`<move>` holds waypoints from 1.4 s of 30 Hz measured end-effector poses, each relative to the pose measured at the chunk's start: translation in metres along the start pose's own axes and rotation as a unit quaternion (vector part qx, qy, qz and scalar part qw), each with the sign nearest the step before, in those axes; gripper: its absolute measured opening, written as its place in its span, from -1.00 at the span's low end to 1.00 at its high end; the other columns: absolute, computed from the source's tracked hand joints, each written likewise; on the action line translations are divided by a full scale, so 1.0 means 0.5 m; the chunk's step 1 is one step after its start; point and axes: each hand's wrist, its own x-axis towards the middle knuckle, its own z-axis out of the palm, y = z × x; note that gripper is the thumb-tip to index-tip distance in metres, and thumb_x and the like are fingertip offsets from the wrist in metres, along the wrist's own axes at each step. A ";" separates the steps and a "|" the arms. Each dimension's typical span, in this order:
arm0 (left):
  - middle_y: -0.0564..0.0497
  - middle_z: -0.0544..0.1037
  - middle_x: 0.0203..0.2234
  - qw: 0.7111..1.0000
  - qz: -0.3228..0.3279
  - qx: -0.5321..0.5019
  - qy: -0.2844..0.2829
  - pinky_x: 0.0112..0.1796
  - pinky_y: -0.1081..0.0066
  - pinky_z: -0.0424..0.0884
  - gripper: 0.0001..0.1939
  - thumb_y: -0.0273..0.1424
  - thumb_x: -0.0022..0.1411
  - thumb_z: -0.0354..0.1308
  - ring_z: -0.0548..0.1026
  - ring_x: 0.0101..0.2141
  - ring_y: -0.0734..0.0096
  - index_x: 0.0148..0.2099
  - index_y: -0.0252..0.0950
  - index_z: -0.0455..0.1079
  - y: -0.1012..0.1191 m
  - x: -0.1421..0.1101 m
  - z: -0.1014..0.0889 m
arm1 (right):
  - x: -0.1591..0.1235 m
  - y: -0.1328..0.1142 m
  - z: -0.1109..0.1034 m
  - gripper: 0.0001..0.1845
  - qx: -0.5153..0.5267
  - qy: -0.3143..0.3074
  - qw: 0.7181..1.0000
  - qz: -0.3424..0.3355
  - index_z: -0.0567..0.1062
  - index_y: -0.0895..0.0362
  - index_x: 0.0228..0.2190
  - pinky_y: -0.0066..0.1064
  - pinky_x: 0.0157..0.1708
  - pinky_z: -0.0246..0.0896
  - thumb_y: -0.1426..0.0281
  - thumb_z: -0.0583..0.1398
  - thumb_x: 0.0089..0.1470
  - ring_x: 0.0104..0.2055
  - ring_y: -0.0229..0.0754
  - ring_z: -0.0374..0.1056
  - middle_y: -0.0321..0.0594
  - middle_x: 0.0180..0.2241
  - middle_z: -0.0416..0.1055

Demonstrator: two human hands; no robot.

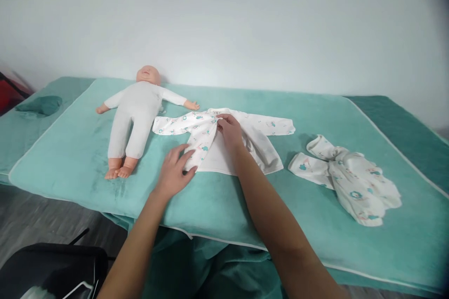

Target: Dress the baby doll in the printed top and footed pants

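Note:
A white baby shirt (259, 133) with small teal prints lies spread open on the teal mat (224, 196), sleeves out to both sides. My left hand (174, 171) pinches the lower corner of the shirt's left front panel. At the collar, my right hand (229, 131) grips the top of that same panel. A baby doll (135, 117) in a plain white bodysuit lies on its back just left of the shirt, head toward the wall.
Matching printed baby trousers (351, 177) lie crumpled on the mat at the right. A dark teal folded cloth (40, 104) sits at the far left of the bed. A black object (52, 268) stands on the floor at lower left. A white wall runs behind.

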 end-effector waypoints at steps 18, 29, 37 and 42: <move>-0.14 0.54 -0.13 0.997 -0.011 0.020 0.073 -0.06 0.22 0.47 -0.80 -0.40 0.41 0.08 0.50 -0.10 0.24 0.02 -0.24 0.44 0.006 -0.026 0.011 | -0.032 -0.030 0.012 -0.67 -0.130 -0.041 0.990 -0.039 0.51 0.04 -0.17 -0.36 -0.21 0.29 0.26 0.24 -0.03 -0.38 -0.27 0.28 -0.32 -0.24 0.47; -0.06 0.59 -0.23 0.993 -0.082 -0.043 0.072 -0.17 0.30 0.45 -0.79 -0.37 0.45 -0.01 0.53 -0.22 0.31 -0.01 -0.24 0.42 -0.001 -0.025 0.020 | -0.003 -0.037 0.026 -0.64 -0.053 -0.028 0.997 0.052 0.53 0.07 -0.21 -0.34 -0.27 0.30 0.39 0.24 -0.14 -0.33 -0.25 0.37 -0.27 -0.19 0.54; -0.13 0.50 -0.13 0.952 -0.198 -0.050 0.227 -0.06 0.23 0.47 -0.80 -0.37 0.42 0.01 0.48 -0.09 0.25 0.03 -0.26 0.34 -0.012 -0.023 0.019 | 0.030 -0.043 0.141 -0.66 -0.028 -0.105 0.994 0.005 0.47 0.06 -0.11 -0.27 -0.16 0.46 0.31 0.27 0.02 -0.30 -0.22 0.51 -0.25 -0.22 0.56; -0.21 0.45 0.02 0.958 -0.155 0.009 0.243 0.11 0.09 0.38 -0.77 -0.43 0.39 0.04 0.41 0.09 0.16 0.06 -0.28 0.35 -0.008 -0.022 0.017 | 0.001 -0.003 0.158 -0.72 -0.151 -0.162 0.963 -0.153 0.54 0.04 -0.11 -0.21 0.09 0.38 0.35 0.18 0.13 0.01 -0.14 0.49 -0.19 0.00 0.56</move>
